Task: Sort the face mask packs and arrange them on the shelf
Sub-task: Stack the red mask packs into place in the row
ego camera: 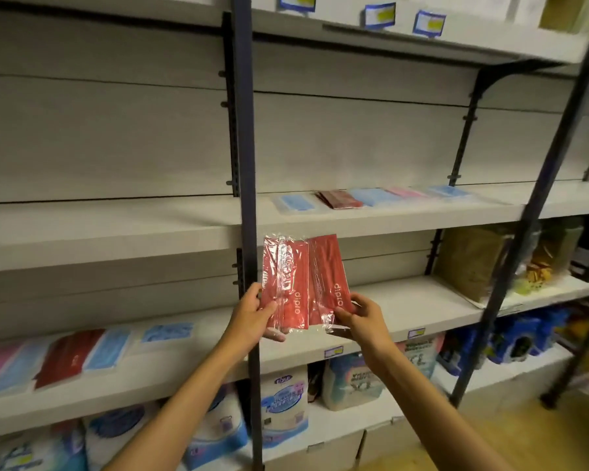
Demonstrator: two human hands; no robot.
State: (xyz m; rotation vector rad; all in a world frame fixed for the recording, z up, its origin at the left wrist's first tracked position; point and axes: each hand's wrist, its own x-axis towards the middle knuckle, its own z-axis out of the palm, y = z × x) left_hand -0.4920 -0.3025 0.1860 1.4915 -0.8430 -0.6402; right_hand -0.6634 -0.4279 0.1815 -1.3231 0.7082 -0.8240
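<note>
Red face mask packs point(303, 283), two of them, are pinched upright between the left hand point(252, 312) and right hand point(361, 314) before the shelves, while mixed packs point(68, 351) on the lower-left shelf point(170, 365) and others point(371, 198) on the far middle shelf point(422, 217) seem only partly sorted.

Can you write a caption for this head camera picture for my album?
Both hands, left and right, hold red mask packs before a shelf.
</note>
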